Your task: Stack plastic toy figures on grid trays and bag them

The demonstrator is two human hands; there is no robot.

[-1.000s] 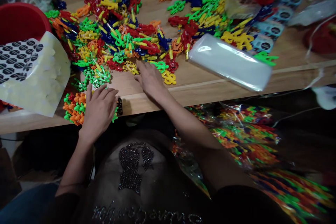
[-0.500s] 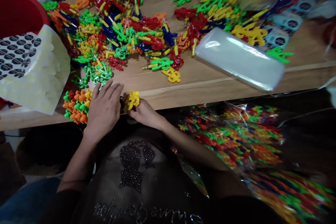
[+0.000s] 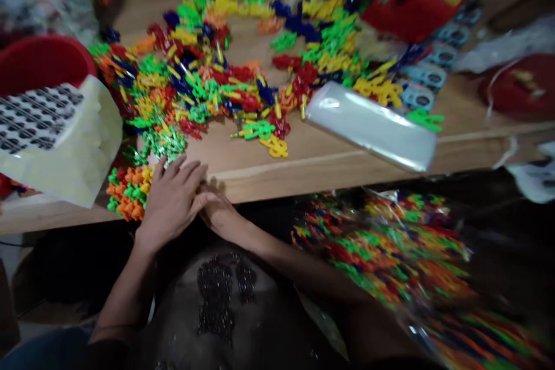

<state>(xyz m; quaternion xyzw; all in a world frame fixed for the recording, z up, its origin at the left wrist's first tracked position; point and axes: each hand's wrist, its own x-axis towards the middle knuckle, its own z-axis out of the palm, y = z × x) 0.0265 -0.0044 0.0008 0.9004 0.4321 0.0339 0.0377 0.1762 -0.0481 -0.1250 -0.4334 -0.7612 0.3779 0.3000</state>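
My left hand (image 3: 171, 199) lies palm down over a tight stack of small plastic figures (image 3: 130, 192) at the table's front edge, its fingers curved over the far side. Orange, green, red and yellow heads of the stack stick out left of the hand. My right hand (image 3: 219, 211) is bent in against the left hand's thumb, at the stack's right end. Its fingertips are hidden, and what they hold cannot be made out. Just beyond the left fingers lie loose green figures (image 3: 162, 141). A yellow figure (image 3: 274, 146) and a green figure (image 3: 258, 129) lie farther right.
A large pile of coloured figures (image 3: 234, 78) spreads behind. A pack of clear plastic bags (image 3: 370, 127) lies right of it. At left stand a red tub (image 3: 47, 58) and a sticker sheet (image 3: 93, 144). Filled clear bags (image 3: 390, 248) lie below the table edge at right.
My right hand has moved left against my left hand, and the yellow figure it held is now out of sight. The view has tilted up, showing more of the table's back.
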